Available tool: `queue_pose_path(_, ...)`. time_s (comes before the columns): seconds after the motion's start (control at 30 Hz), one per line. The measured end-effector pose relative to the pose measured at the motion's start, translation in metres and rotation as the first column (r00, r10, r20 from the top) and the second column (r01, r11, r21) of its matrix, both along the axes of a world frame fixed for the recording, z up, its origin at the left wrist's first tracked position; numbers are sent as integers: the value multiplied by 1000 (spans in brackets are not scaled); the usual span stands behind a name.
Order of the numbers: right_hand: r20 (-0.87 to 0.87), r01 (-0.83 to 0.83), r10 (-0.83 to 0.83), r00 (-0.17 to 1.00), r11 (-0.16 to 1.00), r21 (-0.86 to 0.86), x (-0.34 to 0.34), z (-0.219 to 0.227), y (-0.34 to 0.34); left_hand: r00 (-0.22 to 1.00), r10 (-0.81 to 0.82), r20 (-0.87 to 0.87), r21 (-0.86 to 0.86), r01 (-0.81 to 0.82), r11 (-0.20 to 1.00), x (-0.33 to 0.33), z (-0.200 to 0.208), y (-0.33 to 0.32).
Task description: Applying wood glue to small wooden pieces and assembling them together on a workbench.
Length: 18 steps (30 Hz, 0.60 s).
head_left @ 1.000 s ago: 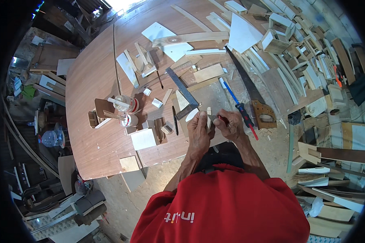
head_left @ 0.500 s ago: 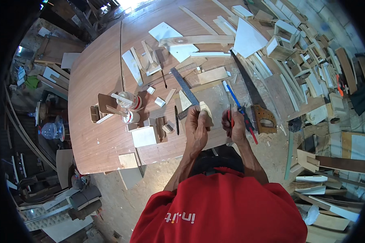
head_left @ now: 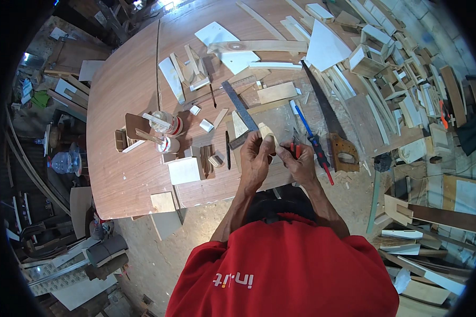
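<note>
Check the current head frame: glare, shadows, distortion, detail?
Head: glare far across the table; head: shadow right of the larger jar; head: fisheye bows table edges, frame corners black; head: wood piece in left hand too small for fine detail.

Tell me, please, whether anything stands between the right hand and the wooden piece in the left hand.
Nothing visible does: the left hand holds the pale wooden piece over the table, and the right hand, gripping a red tool, is close beside it. The handsaw lies farther right.
</note>
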State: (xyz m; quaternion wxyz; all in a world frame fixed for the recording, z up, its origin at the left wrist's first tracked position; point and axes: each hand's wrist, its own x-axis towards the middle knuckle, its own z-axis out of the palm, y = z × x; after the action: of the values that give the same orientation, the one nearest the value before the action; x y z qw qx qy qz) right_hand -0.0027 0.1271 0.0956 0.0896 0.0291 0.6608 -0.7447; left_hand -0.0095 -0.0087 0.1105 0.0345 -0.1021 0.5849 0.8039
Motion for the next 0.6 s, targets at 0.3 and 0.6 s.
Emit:
queue_pose_path(0.3, 92, -120, 133, 987, 983, -137, -2, -10, 15, 971, 95, 220, 130, -126, 984, -3, -7, 0)
queue_pose_path(0.6, -295, -72, 299, 908, 803, 592, -9, 7, 14, 968, 169, 188, 198, -206, 958, 0, -10, 11)
